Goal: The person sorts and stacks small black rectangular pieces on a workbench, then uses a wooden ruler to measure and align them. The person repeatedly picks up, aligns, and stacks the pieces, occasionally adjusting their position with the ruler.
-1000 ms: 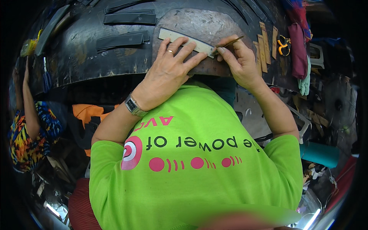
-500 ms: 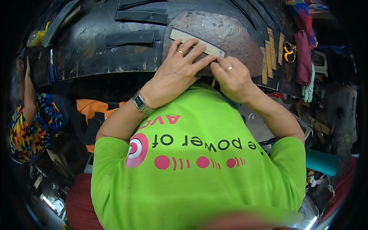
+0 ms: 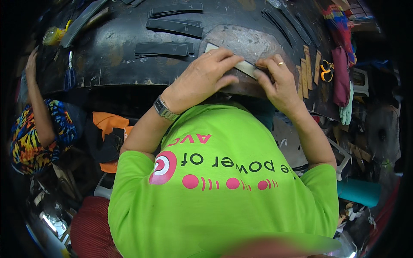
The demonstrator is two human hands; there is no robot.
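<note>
A narrow pale strip with a dark border (image 3: pixel 246 67) lies slanted on a worn, rounded grey board (image 3: pixel 241 38) at the table's near edge. My left hand (image 3: pixel 202 73) reaches over its left and middle part, fingers stretched and thumb apart. My right hand (image 3: pixel 282 84) is at the strip's right end, thumb and forefinger closed on that end. Whether a small tool is also in my right fingers is hidden. Beyond my left hand, dark strips lie in small stacks, the nearest stack (image 3: pixel 163 49) just left of the board.
Brown slats (image 3: pixel 306 71), orange-handled scissors (image 3: pixel 327 71) and a maroon pouch (image 3: pixel 340 77) lie right. More dark strips (image 3: pixel 279 26) fan out at the far right. Blue-handled scissors (image 3: pixel 69 77) rest at the left edge, near another person's arm (image 3: pixel 41 103).
My right hand has turned and shifted right and slightly down along the strip's end. My left fingers have loosened, the thumb now apart. The whole view has shifted slightly.
</note>
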